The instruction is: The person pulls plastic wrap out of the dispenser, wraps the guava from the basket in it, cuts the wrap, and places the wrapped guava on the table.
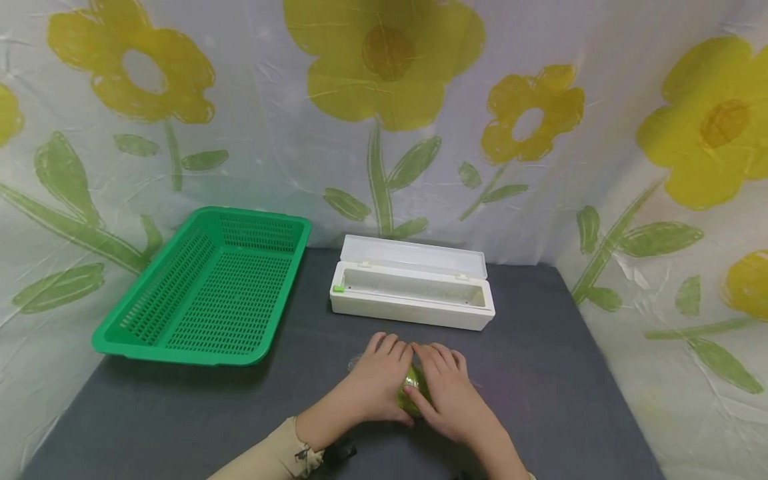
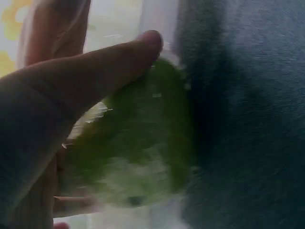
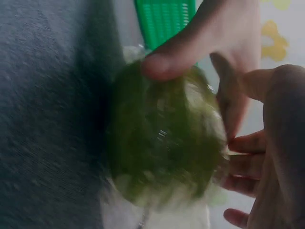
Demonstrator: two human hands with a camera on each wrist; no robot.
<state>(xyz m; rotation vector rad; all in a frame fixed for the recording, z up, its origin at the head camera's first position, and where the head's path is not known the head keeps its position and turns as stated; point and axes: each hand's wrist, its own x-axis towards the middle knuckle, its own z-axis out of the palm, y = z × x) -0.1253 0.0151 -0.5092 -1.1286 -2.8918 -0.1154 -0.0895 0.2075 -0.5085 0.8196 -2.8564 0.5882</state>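
Observation:
A rounded green fruit (image 1: 411,380) wrapped in clear plastic film lies between the two hands, low over the grey table. My left hand (image 1: 379,377) grips its left side, the thumb stretched over the fruit (image 2: 143,138) in the left wrist view. From the right, my right hand (image 1: 449,395) holds it with the thumb on the near face and fingers over the top. The right wrist view shows creased, shiny film around the fruit (image 3: 162,129), with my left thumb (image 3: 159,66) on it. Both wrist views are blurred.
Beyond the hands stands a long white box (image 1: 408,313), its lid (image 1: 414,257) raised and a small green piece at its left end. At the left is a green plastic basket (image 1: 180,357). A flower-print curtain (image 1: 252,153) hangs behind the table (image 1: 540,400).

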